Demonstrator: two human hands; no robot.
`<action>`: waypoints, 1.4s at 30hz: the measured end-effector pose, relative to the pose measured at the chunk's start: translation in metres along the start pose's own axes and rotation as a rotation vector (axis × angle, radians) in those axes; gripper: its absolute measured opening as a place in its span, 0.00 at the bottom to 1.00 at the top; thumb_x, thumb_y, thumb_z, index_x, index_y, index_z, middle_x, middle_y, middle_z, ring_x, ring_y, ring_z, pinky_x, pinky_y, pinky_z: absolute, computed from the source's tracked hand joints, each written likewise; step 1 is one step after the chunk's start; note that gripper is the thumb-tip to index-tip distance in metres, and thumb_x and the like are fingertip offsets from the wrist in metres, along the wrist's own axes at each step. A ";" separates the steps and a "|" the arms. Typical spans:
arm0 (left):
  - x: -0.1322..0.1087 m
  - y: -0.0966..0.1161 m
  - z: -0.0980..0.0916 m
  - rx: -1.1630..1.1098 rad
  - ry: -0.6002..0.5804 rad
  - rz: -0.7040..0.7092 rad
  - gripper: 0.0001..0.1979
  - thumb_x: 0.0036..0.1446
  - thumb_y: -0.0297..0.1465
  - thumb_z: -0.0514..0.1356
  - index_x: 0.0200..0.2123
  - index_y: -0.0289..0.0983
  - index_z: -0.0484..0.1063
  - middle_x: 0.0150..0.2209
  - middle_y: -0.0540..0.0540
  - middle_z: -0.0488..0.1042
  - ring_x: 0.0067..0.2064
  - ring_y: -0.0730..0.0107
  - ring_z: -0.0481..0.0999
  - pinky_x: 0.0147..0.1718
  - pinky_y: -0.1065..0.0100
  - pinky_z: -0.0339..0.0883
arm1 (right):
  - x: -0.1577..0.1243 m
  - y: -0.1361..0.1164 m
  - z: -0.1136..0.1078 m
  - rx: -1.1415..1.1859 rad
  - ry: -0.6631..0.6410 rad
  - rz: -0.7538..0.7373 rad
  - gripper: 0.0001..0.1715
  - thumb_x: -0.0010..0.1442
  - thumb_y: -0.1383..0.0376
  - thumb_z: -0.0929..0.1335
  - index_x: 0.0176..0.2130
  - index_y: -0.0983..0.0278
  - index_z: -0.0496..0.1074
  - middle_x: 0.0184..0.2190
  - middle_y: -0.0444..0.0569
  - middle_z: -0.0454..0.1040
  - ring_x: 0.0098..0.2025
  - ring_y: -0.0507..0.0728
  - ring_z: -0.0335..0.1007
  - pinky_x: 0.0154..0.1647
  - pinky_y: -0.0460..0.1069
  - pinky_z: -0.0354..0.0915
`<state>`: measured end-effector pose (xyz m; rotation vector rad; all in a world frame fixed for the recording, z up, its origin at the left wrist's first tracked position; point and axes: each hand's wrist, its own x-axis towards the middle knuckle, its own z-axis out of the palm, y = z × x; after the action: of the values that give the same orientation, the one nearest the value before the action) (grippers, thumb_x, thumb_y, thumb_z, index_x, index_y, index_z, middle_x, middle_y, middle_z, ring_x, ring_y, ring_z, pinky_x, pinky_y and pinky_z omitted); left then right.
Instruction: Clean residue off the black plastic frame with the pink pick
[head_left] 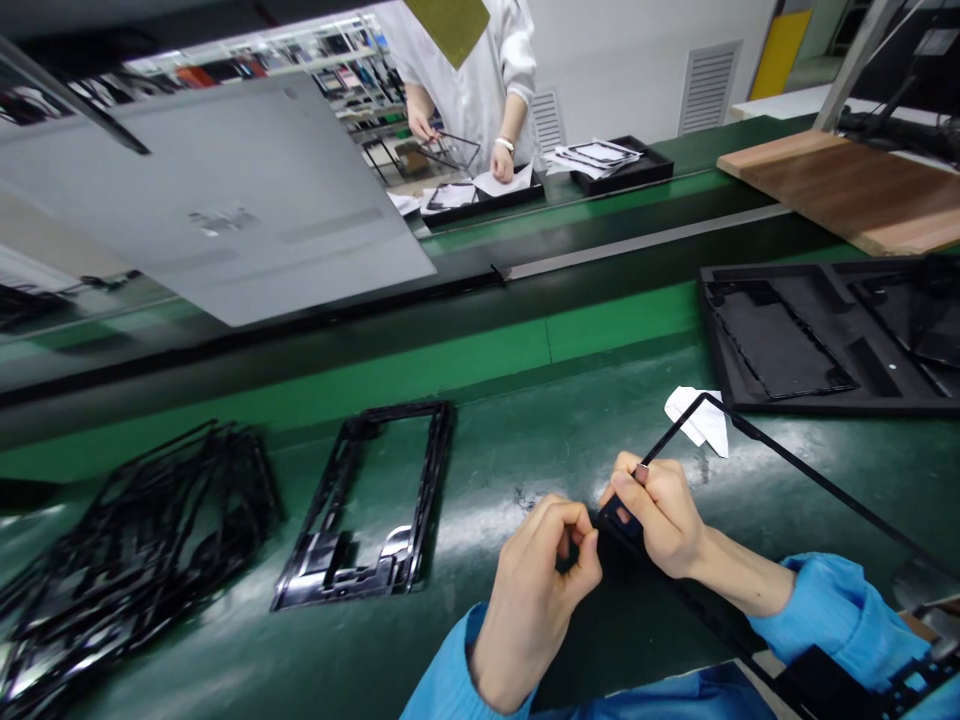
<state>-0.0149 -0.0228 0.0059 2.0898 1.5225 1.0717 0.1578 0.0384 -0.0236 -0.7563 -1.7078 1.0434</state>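
A thin black plastic frame (814,480) is tilted up over the bench, with my right hand (667,515) closed around its short side. The frame's far corner points away from me, and its lower part runs down to the right in front of my sleeve. My left hand (540,590) is pinched, thumb against index finger, right at the frame's near corner. Whatever sits between those fingertips is too small or hidden to make out. Just behind the frame's far corner lies a crumpled white paper (701,420).
Left of my hands, another black frame (431,490) lies near a heap of similar frames (165,550). A black foam tray (787,398) with frames sits at right, below a wooden board (847,190). A grey panel (225,190) hangs at upper left. Across the bench, a co-worker (469,100) handles a frame.
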 end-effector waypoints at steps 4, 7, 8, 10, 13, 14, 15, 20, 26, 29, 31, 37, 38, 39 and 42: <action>-0.002 -0.001 -0.003 -0.044 0.007 -0.020 0.09 0.63 0.21 0.56 0.33 0.41 0.65 0.28 0.55 0.66 0.28 0.76 0.68 0.29 0.74 0.63 | 0.000 0.001 0.000 0.006 0.011 0.003 0.31 0.80 0.57 0.58 0.31 0.64 0.76 0.23 0.43 0.67 0.23 0.51 0.68 0.27 0.47 0.61; -0.002 -0.001 -0.003 -0.076 0.045 -0.010 0.09 0.65 0.20 0.56 0.35 0.41 0.66 0.33 0.54 0.71 0.32 0.76 0.72 0.33 0.75 0.67 | 0.000 0.000 0.000 0.003 0.001 -0.001 0.30 0.80 0.58 0.58 0.30 0.64 0.75 0.24 0.43 0.67 0.24 0.50 0.68 0.27 0.47 0.61; -0.002 -0.001 -0.002 -0.074 0.070 0.003 0.09 0.65 0.20 0.56 0.36 0.41 0.66 0.35 0.53 0.73 0.33 0.76 0.73 0.34 0.75 0.68 | 0.000 0.000 0.000 0.002 -0.003 -0.002 0.30 0.80 0.58 0.58 0.30 0.64 0.75 0.24 0.43 0.67 0.24 0.50 0.68 0.27 0.47 0.61; -0.001 0.000 0.001 -0.054 0.123 0.035 0.09 0.66 0.20 0.56 0.37 0.41 0.67 0.39 0.51 0.75 0.36 0.76 0.75 0.35 0.75 0.69 | 0.001 -0.001 -0.001 0.000 -0.008 -0.007 0.30 0.80 0.59 0.58 0.30 0.64 0.74 0.24 0.43 0.67 0.24 0.50 0.68 0.27 0.47 0.61; 0.000 0.002 0.008 -0.053 0.164 0.069 0.09 0.67 0.19 0.56 0.38 0.41 0.66 0.39 0.50 0.76 0.36 0.77 0.75 0.35 0.75 0.69 | 0.001 -0.002 -0.001 -0.009 0.006 -0.023 0.29 0.80 0.59 0.59 0.30 0.63 0.73 0.24 0.43 0.67 0.24 0.50 0.68 0.27 0.47 0.61; 0.001 0.002 0.011 -0.067 0.173 0.071 0.10 0.67 0.19 0.56 0.39 0.41 0.66 0.38 0.51 0.75 0.35 0.77 0.75 0.34 0.76 0.69 | 0.001 -0.002 -0.001 -0.013 0.018 -0.031 0.28 0.80 0.59 0.59 0.30 0.63 0.73 0.24 0.43 0.67 0.24 0.51 0.68 0.26 0.47 0.62; 0.001 0.002 0.013 -0.084 0.179 0.070 0.10 0.67 0.19 0.56 0.39 0.41 0.66 0.38 0.51 0.75 0.35 0.77 0.75 0.34 0.76 0.69 | 0.000 -0.001 -0.001 -0.017 0.030 -0.040 0.28 0.80 0.59 0.59 0.31 0.63 0.74 0.24 0.43 0.68 0.24 0.51 0.69 0.26 0.47 0.62; -0.001 0.003 0.026 -0.207 0.197 -0.037 0.09 0.68 0.20 0.57 0.39 0.42 0.66 0.35 0.52 0.73 0.37 0.74 0.76 0.35 0.74 0.70 | -0.002 0.000 0.002 -0.037 0.110 -0.103 0.26 0.79 0.60 0.59 0.32 0.63 0.74 0.25 0.44 0.69 0.24 0.52 0.69 0.26 0.48 0.63; -0.006 0.005 0.038 -0.373 0.227 -0.146 0.07 0.70 0.23 0.57 0.39 0.41 0.66 0.36 0.50 0.71 0.38 0.72 0.74 0.39 0.71 0.72 | -0.004 0.000 0.002 -0.070 0.200 -0.143 0.23 0.78 0.63 0.60 0.34 0.63 0.74 0.25 0.45 0.70 0.25 0.52 0.69 0.27 0.48 0.64; -0.007 0.008 0.040 -0.400 0.228 -0.161 0.06 0.71 0.24 0.57 0.40 0.42 0.67 0.36 0.50 0.71 0.39 0.72 0.75 0.41 0.72 0.72 | -0.006 0.001 0.002 -0.083 0.229 -0.157 0.21 0.78 0.63 0.60 0.36 0.62 0.75 0.26 0.45 0.70 0.25 0.53 0.69 0.27 0.48 0.64; -0.007 0.010 0.040 -0.417 0.226 -0.173 0.06 0.71 0.26 0.57 0.40 0.42 0.67 0.36 0.50 0.71 0.39 0.73 0.75 0.40 0.73 0.72 | -0.007 0.002 0.003 -0.087 0.249 -0.166 0.21 0.78 0.64 0.60 0.36 0.63 0.75 0.26 0.46 0.71 0.25 0.53 0.69 0.26 0.48 0.63; -0.008 0.017 0.041 -0.544 0.195 -0.271 0.09 0.74 0.35 0.58 0.38 0.41 0.68 0.33 0.50 0.70 0.33 0.74 0.72 0.33 0.75 0.70 | -0.011 0.006 0.004 -0.085 0.284 -0.182 0.18 0.77 0.64 0.61 0.38 0.63 0.75 0.28 0.47 0.73 0.27 0.54 0.71 0.27 0.50 0.64; -0.008 0.018 0.041 -0.559 0.189 -0.289 0.10 0.74 0.37 0.58 0.37 0.40 0.69 0.32 0.50 0.70 0.32 0.74 0.71 0.32 0.75 0.70 | -0.011 0.006 0.004 -0.088 0.288 -0.180 0.18 0.77 0.64 0.60 0.38 0.63 0.75 0.28 0.47 0.73 0.27 0.54 0.71 0.27 0.50 0.64; -0.007 0.019 0.040 -0.573 0.182 -0.307 0.12 0.74 0.39 0.58 0.37 0.40 0.69 0.31 0.50 0.70 0.31 0.74 0.71 0.31 0.75 0.69 | -0.011 0.006 0.004 -0.092 0.293 -0.179 0.18 0.77 0.64 0.60 0.38 0.63 0.75 0.28 0.48 0.73 0.27 0.54 0.71 0.27 0.50 0.64; -0.004 0.021 0.038 -0.636 0.147 -0.359 0.17 0.72 0.46 0.60 0.35 0.39 0.69 0.30 0.50 0.70 0.29 0.74 0.70 0.30 0.75 0.70 | -0.010 0.005 0.004 -0.109 0.306 -0.179 0.19 0.78 0.64 0.60 0.38 0.63 0.75 0.28 0.48 0.73 0.27 0.54 0.71 0.27 0.50 0.64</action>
<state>0.0262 -0.0281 -0.0067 1.2846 1.3149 1.3583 0.1579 0.0312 -0.0325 -0.7736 -1.5435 0.6777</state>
